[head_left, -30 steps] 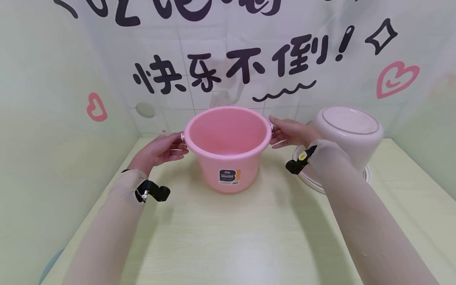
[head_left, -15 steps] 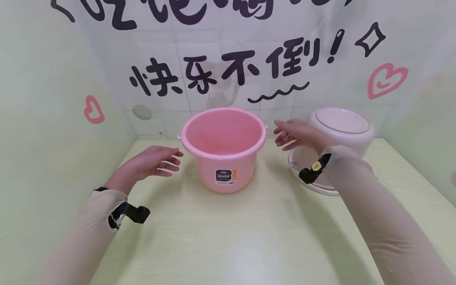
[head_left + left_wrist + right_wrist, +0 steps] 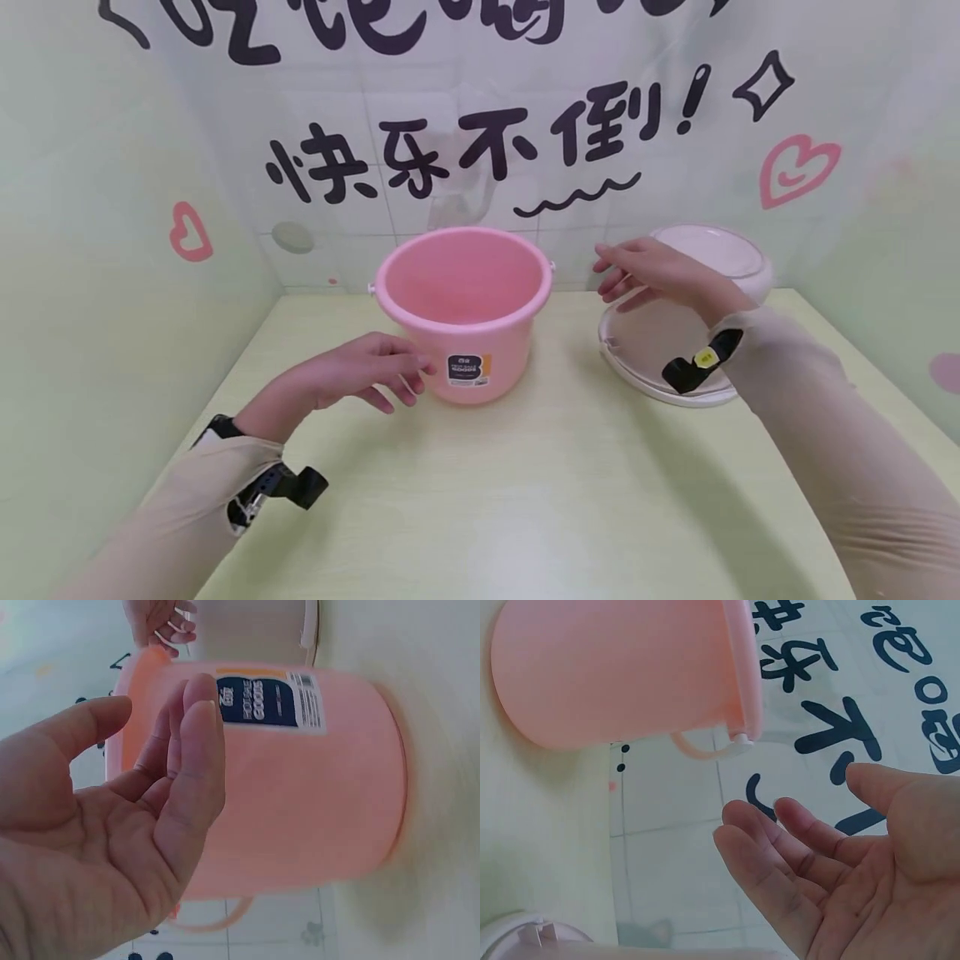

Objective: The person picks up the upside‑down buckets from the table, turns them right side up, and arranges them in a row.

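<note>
A pink bucket stands upright on the table, mouth up, with a dark printed label on its front. Its thin handle hangs down behind, as the left wrist view shows. My left hand is in front of the bucket's lower left side, fingers loosely bent and holding nothing; the fingertips overlap the wall in the head view. My right hand hovers to the right of the bucket, relaxed, with a gap to the white handle knob. A pale pink pail stands upside down behind and below that hand.
The pail's wide rim lies on the light wood table. A white printed sheet covers the back wall close behind the bucket. Pale side walls enclose the table on the left and right.
Both hands have let go of the bucket's sides. The left hand drew back, then came right across the bucket's front; the right hand moved away to the right. The bucket stays on the table.
</note>
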A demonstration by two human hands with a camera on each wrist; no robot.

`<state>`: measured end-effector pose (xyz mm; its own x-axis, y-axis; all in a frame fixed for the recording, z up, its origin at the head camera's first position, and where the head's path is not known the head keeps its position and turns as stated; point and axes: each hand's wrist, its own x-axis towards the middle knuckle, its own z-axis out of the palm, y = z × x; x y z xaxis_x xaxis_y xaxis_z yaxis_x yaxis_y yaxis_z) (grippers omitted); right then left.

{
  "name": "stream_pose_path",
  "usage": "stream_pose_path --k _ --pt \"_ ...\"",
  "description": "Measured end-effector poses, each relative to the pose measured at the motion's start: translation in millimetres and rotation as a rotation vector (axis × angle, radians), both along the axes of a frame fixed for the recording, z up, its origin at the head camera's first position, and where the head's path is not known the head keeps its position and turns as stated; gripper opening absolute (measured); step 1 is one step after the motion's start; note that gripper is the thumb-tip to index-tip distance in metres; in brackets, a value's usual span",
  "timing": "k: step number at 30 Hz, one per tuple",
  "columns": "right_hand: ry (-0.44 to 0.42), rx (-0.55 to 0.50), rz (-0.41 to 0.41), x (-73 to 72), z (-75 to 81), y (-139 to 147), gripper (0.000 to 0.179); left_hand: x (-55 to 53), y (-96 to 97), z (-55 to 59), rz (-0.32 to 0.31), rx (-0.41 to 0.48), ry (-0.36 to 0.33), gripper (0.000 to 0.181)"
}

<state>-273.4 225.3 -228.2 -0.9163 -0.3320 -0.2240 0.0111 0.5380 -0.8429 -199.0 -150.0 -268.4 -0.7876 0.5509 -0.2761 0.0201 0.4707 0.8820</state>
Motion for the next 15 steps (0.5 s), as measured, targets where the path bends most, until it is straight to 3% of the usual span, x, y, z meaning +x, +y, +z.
stream_pose_path --k 8,15 --pt "0.051 -0.008 -0.024 17.2 11.8 20.4 0.064 12.0 57.2 7.4 -0.113 0.093 0.001 0.03" --pt "0.086 0.019 -0.061 33.5 23.0 46.1 0.062 10.5 110.9 6.3 -0.209 0.099 -0.003 0.028"
